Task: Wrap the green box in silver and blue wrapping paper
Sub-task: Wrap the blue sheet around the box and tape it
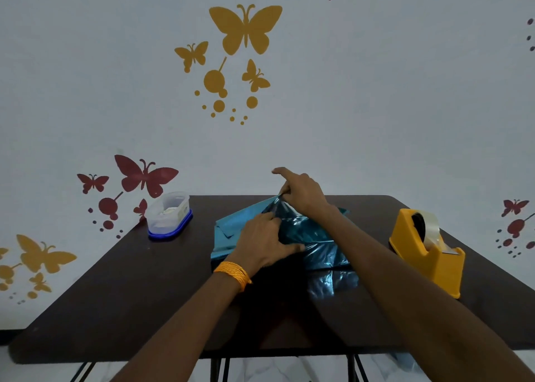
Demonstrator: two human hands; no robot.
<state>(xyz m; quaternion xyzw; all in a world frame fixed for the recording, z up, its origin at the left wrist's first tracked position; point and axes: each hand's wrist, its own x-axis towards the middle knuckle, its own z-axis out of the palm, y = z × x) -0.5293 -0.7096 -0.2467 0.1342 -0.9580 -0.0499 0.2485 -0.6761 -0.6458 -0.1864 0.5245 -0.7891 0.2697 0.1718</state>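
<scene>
Two hands on the blue wrapping paper point(315, 237), which lies crumpled at the middle of the dark table point(115, 280).
The left hand point(262, 244), an orange band point(233, 273) at its wrist, lies spread on the sheet and presses it down, thumb stretched to the right. The right hand point(302, 193) pinches a raised far edge of the paper, forefinger pointing free. The green box is hidden; only paper shows. A yellow tape dispenser point(428, 251) stands near the right edge and a clear tub point(169, 214) near the far left corner, both apart from the paper.
</scene>
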